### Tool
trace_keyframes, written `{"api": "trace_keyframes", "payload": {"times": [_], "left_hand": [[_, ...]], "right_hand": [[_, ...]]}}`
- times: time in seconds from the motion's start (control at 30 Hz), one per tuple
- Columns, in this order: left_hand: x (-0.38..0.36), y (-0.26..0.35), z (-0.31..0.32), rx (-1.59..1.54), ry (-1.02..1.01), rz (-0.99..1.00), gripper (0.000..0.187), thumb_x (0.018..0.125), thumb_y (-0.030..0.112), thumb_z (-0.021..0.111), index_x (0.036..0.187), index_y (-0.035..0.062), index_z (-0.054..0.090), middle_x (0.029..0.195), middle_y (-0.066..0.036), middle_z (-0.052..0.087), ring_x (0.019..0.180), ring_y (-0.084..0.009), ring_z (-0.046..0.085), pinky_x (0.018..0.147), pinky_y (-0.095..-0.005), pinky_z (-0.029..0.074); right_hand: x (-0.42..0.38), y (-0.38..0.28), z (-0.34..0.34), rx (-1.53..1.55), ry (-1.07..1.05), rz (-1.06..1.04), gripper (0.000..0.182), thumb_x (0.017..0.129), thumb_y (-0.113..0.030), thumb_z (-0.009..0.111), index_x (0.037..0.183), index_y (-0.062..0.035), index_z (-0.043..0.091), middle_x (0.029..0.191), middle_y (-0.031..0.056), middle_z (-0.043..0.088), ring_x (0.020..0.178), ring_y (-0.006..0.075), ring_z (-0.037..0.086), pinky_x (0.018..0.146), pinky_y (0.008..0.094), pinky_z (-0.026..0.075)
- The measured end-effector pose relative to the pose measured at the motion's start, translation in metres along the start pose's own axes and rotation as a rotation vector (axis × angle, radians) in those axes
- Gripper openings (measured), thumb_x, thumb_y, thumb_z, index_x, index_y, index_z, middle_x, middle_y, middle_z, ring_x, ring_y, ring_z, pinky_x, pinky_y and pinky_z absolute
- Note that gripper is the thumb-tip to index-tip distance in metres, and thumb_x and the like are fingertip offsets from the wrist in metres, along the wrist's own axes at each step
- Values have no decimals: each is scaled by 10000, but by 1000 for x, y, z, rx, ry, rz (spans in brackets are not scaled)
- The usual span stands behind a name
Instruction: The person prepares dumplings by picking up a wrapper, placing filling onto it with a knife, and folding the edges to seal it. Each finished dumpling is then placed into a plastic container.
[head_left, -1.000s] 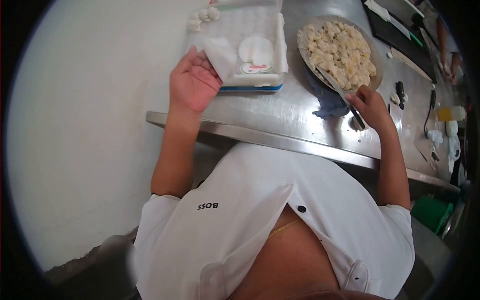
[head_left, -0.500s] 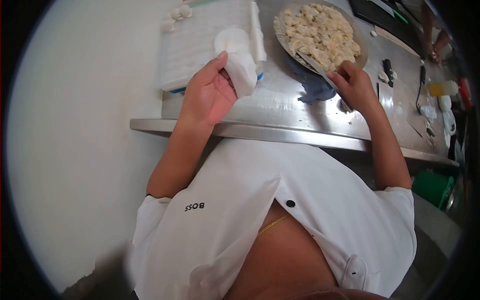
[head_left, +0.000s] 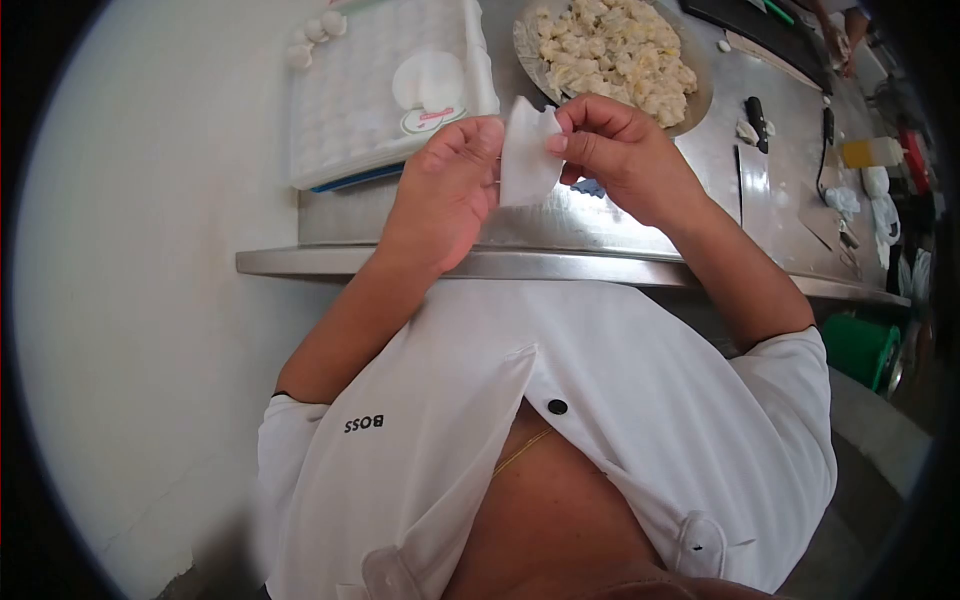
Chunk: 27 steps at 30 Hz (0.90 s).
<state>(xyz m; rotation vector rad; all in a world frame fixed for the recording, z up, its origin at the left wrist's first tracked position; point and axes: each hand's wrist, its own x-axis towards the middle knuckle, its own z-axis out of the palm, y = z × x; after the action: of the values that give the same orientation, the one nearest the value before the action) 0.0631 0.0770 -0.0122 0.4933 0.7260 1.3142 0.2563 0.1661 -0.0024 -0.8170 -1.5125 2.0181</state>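
Table edge (head_left: 560, 266) near; right hand (head_left: 632, 162) pinches white sheet (head_left: 528, 160).

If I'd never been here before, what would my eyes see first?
Probably the thin, white, floppy sheet, held up between the person's left hand and right hand. Just beyond, a wide, round, shiny bowl is heaped with a pale, lumpy mixture. To its left sits a flat, whitish, rectangular tray.
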Motion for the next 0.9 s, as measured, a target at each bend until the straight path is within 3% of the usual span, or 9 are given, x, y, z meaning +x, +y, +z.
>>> {"api": "trace_keyframes", "payload": {"times": [0.07,0.1,0.17,0.27,0.5,0.6,0.67,0.8,0.9], "left_hand": [[-2,-3,9,300,224,38,275,960,187,633,1134,-14,565,1099,-86,644,992,-135,613,839,-322,515],[-2,-4,11,301,223,30,275,960,187,633,1134,-14,565,1099,-86,644,992,-135,613,839,-322,515],[-2,-7,15,626,91,21,328,929,164,679,1160,-26,545,1016,-69,662,910,-81,603,774,-226,488],[-1,-14,25,645,80,81,354,919,193,698,1145,-44,563,926,-45,670,810,-58,591,721,-189,468],[0,-17,12,813,188,73,392,910,205,703,1171,-69,602,880,-51,670,753,-59,584,673,-213,481],[-4,-19,7,889,177,161,397,915,181,680,1218,-59,587,941,-72,674,766,-66,592,692,-210,484],[-7,-18,10,1012,196,182,297,963,95,593,1228,-41,596,1000,-13,661,873,-44,567,779,-196,458],[-9,-20,15,903,261,226,285,973,78,555,1231,-37,594,1005,-11,661,859,-40,554,776,-200,455],[-8,-19,15,894,264,149,303,967,104,590,1239,-30,588,1006,-12,663,874,-44,556,788,-203,452]], "right_hand": [[1,2,-2,9,18,9,198,885,-190,693,1005,-41,641,897,-3,645,805,78,589,692,253,494],[1,4,-2,16,38,13,199,886,-186,690,1007,-37,643,892,-3,645,804,78,591,698,254,498],[1,11,-5,34,41,-3,199,887,-182,686,1012,-33,644,895,0,648,807,81,594,702,255,500],[-1,11,-5,61,19,-24,210,891,-177,675,1033,-25,650,903,6,655,811,84,601,707,256,504],[0,14,-7,-40,28,6,245,901,-191,654,1073,-19,673,910,24,672,817,91,622,726,258,522],[-1,11,-3,-27,31,65,184,889,-147,699,1043,-48,677,909,2,664,827,87,615,724,259,519],[0,13,-2,-32,32,76,185,889,-150,700,1040,-47,678,911,3,664,826,89,615,722,259,522],[1,11,-3,-29,39,98,188,889,-161,702,1037,-45,683,912,6,666,825,94,617,716,255,527],[1,16,-2,-26,45,63,192,891,-167,703,1042,-51,684,904,4,663,798,88,613,704,246,522]]}}
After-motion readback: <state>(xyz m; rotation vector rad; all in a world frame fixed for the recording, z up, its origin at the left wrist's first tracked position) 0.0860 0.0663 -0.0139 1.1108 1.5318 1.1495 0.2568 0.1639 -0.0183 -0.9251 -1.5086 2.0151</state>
